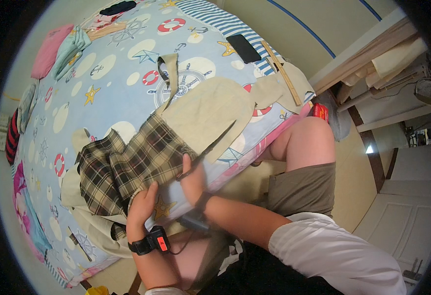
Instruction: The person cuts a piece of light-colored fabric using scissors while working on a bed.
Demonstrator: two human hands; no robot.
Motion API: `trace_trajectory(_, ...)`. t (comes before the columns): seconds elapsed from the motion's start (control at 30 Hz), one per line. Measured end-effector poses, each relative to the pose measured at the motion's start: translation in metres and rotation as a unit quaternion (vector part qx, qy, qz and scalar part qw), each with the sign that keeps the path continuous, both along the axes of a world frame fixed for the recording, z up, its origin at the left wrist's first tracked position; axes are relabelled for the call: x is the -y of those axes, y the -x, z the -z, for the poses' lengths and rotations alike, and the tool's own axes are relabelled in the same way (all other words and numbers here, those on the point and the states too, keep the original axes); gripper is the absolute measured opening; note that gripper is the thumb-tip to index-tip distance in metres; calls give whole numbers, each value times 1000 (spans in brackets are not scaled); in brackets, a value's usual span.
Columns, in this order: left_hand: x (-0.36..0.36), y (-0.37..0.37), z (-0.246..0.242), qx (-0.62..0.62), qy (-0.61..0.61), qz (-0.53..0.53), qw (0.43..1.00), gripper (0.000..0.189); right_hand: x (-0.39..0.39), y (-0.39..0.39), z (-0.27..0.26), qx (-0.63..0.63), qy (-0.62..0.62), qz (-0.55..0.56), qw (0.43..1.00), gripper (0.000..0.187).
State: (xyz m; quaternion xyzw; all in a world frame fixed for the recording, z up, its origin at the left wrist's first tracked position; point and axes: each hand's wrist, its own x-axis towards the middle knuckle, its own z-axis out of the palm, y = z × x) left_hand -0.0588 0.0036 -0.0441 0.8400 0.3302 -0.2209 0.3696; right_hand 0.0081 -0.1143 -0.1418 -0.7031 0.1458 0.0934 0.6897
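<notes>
My left hand [141, 204] grips the near edge of a black-and-tan plaid cloth [145, 151], with its thumb on top and the other fingers hidden underneath. In my right hand [194, 182] is a pair of dark fabric scissors [215, 143]. Their long blades point away from me to the upper right, across a beige cloth piece [211, 107] beside the plaid. The plaid lies rumpled at its left end, over more beige cloth [86, 221]. A narrow beige strip [169, 77] curls up beyond the plaid.
The bed's nautical-print sheet [116, 99] lies beneath everything. A black phone [243, 48] and a wooden ruler [282, 73] lie at upper right, the ruler over cut beige pieces [270, 90]. A slim tool [80, 244] lies lower left. A pink pillow [51, 49] is at the far side.
</notes>
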Motion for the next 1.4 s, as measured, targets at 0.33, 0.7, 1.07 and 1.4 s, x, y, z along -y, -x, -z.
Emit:
trace_trajectory(0.33, -2, 1, 4, -2, -1, 0, 1000, 65, 2, -2, 4, -103, -72, -11, 992, 47)
trace_trajectory(0.7, -4, 4, 4, 7, -8, -6, 1000, 68, 3, -6, 5, -46, -70, 10, 996, 47)
trace_trajectory(1.07, -3, 3, 5, 10, -17, 2, 1000, 70, 5, -5, -11, -73, -56, 0, 996, 46)
trace_trajectory(1.4, -5, 4, 8, 11, -14, 6, 1000, 70, 7, -17, 24, -95, -20, -14, 995, 50)
